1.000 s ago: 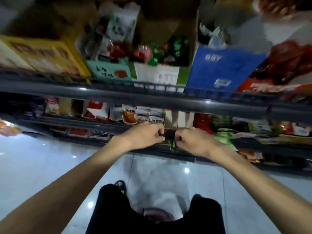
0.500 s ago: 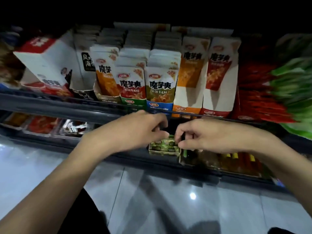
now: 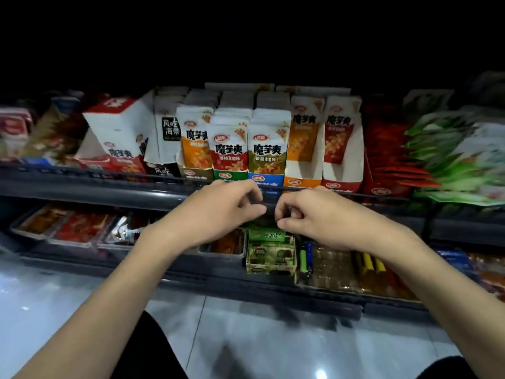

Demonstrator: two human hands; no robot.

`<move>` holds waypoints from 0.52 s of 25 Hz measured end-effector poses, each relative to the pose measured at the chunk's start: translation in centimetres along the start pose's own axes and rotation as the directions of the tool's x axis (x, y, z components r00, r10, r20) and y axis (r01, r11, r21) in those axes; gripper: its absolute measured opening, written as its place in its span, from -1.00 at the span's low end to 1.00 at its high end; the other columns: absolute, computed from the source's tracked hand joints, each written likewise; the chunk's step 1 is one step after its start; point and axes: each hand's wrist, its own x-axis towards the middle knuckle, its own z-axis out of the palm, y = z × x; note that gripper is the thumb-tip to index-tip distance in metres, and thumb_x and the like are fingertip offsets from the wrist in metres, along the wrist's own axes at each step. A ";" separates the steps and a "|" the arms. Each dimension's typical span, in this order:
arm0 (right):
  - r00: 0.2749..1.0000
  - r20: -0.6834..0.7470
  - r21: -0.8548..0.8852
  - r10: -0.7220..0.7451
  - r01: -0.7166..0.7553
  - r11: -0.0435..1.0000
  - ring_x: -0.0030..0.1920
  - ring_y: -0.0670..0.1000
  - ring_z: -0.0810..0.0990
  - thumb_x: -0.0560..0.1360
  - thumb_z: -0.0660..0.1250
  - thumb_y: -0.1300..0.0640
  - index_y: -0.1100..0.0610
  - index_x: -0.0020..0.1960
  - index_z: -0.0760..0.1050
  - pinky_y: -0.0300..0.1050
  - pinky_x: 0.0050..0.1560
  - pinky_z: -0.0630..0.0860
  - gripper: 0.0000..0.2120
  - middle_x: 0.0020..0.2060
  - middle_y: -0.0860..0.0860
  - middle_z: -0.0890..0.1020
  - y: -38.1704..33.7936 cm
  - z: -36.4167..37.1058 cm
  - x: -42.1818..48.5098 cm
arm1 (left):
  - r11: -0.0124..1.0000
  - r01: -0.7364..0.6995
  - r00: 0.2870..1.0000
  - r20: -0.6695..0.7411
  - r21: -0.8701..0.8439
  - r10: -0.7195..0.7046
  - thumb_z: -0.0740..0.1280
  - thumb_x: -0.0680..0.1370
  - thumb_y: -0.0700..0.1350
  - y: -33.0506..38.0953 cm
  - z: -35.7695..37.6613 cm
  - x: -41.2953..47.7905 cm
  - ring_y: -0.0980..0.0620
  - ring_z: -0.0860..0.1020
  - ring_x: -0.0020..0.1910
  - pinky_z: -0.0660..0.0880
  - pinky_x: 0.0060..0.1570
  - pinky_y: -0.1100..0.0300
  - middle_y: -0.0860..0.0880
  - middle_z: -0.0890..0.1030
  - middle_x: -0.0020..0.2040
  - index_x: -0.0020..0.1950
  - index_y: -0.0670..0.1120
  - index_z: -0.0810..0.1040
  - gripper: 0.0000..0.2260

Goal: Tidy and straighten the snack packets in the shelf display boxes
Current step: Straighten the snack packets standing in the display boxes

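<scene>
**Pinching over the green display box on the lower shelf**

Left hand (image 3: 218,212) and right hand (image 3: 314,217) side by side, fingers curled inward, fingertips nearly meeting just above and behind the green display box (image 3: 270,258). Fingers bent as if nipping the top edges of packets, but cannot tell whether anything is actually gripped: the pinch point sits in shadow under the shelf rail (image 3: 136,187).

Best done, by judgement: take the packets by their top corners with both hands, draw them upright together, tap them level against the back of the box, then square the box front to the shelf edge. Light pressure only; thin foil packets likely to crumple or slide.

Green display box low on the lower shelf, directly beneath the hands. A green packet (image 3: 266,235) showing at its top, flat face toward the camera, long edge apparently running left to right; orientation of the others hidden. Box itself open-fronted toward the aisle, depth running back into the shelf, slightly skewed.

Left of the box, touching or just beside: an orange-filled tray (image 3: 226,244). Right of it: lighters (image 3: 306,255), upright. Above the box, on the upper shelf: white snack cartons (image 3: 267,149) standing tall, faces forward.
</scene>
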 end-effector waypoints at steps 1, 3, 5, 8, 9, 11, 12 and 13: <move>0.999 -0.046 0.018 -0.001 0.002 1.000 -0.24 -0.22 0.43 0.58 0.31 -0.05 -0.11 0.00 0.53 -0.16 -0.21 0.39 -0.94 -0.27 -0.12 0.57 -0.5 -0.3 -0.7 | 1.000 0.004 0.999 -0.043 -0.014 -0.005 0.28 0.52 0.19 0.2 -0.3 -0.6 0.18 0.53 -0.14 0.54 -0.02 0.03 0.17 0.57 -0.17 0.07 0.17 0.51 -0.81; 0.988 -0.154 0.081 0.006 0.006 0.997 -0.25 -0.18 0.52 0.57 0.34 -0.01 -0.08 -0.01 0.57 -0.18 -0.19 0.46 -0.95 -0.27 -0.10 0.60 -1.5 -1.0 -1.8 | 0.999 0.016 0.993 -0.117 -0.039 -0.021 0.29 0.54 0.17 0.7 -0.6 -1.7 0.17 0.55 -0.15 0.55 -0.02 0.03 0.19 0.58 -0.19 0.05 0.18 0.52 -0.85; 0.964 -0.266 0.144 0.024 0.015 0.990 -0.29 -0.15 0.53 0.56 0.36 0.03 -0.07 -0.04 0.58 -0.19 -0.22 0.47 -0.97 -0.29 -0.09 0.60 -2.4 -1.2 -2.5 | 0.997 0.024 0.981 -0.189 -0.080 -0.039 0.30 0.54 0.16 0.8 -0.6 -2.6 0.14 0.57 -0.10 0.55 0.03 0.00 0.20 0.60 -0.16 0.02 0.21 0.52 -0.90; 0.934 -0.354 0.188 0.043 0.026 0.982 -0.30 -0.15 0.53 0.56 0.36 0.06 -0.07 -0.04 0.57 -0.20 -0.25 0.47 -0.97 -0.30 -0.12 0.59 -4.4 -0.9 -3.2 | 0.986 0.028 0.953 -0.294 -0.166 -0.077 0.31 0.53 0.14 0.5 -1.1 -4.5 0.13 0.58 -0.07 0.55 0.05 -0.02 0.21 0.61 -0.13 -0.02 0.22 0.53 -0.94; 0.930 -0.365 0.186 0.042 0.028 0.982 -0.30 -0.17 0.53 0.56 0.36 0.06 -0.06 -0.03 0.57 -0.24 -0.27 0.44 -0.97 -0.29 -0.13 0.58 -5.1 -0.8 -3.3 | 0.981 0.035 0.943 -0.319 -0.189 -0.095 0.31 0.54 0.12 0.3 -1.4 -5.1 0.12 0.58 -0.08 0.55 0.05 -0.02 0.20 0.61 -0.13 -0.03 0.21 0.53 -0.95; 0.914 -0.405 0.166 0.028 0.043 0.985 -0.30 -0.16 0.54 0.57 0.34 0.05 -0.05 0.00 0.58 -0.27 -0.29 0.42 -0.95 -0.27 -0.12 0.60 -6.1 -0.5 -3.4 | 0.972 0.033 0.924 -0.363 -0.231 -0.118 0.31 0.55 0.08 0.1 -1.6 -5.8 0.12 0.59 -0.10 0.56 0.03 -0.04 0.18 0.62 -0.13 -0.04 0.19 0.55 -0.97; 0.901 -0.433 0.167 0.026 0.052 0.985 -0.29 -0.15 0.54 0.57 0.34 0.06 -0.05 0.01 0.58 -0.27 -0.28 0.44 -0.95 -0.26 -0.11 0.61 -6.3 -0.3 -3.4 | 0.966 0.024 0.915 -0.383 -0.257 -0.125 0.32 0.56 0.06 0.1 -1.6 -5.9 0.12 0.60 -0.11 0.57 0.02 -0.04 0.17 0.62 -0.14 -0.04 0.17 0.56 -0.96; 0.889 -0.458 0.184 0.031 0.060 0.981 -0.28 -0.14 0.55 0.57 0.34 0.06 -0.04 0.01 0.58 -0.26 -0.28 0.45 -0.94 -0.25 -0.11 0.61 -6.4 0.0 -3.4 | 0.957 0.015 0.907 -0.398 -0.290 -0.135 0.31 0.56 0.05 0.2 -1.5 -5.9 0.13 0.61 -0.13 0.58 0.01 -0.04 0.16 0.63 -0.15 -0.05 0.16 0.57 -0.95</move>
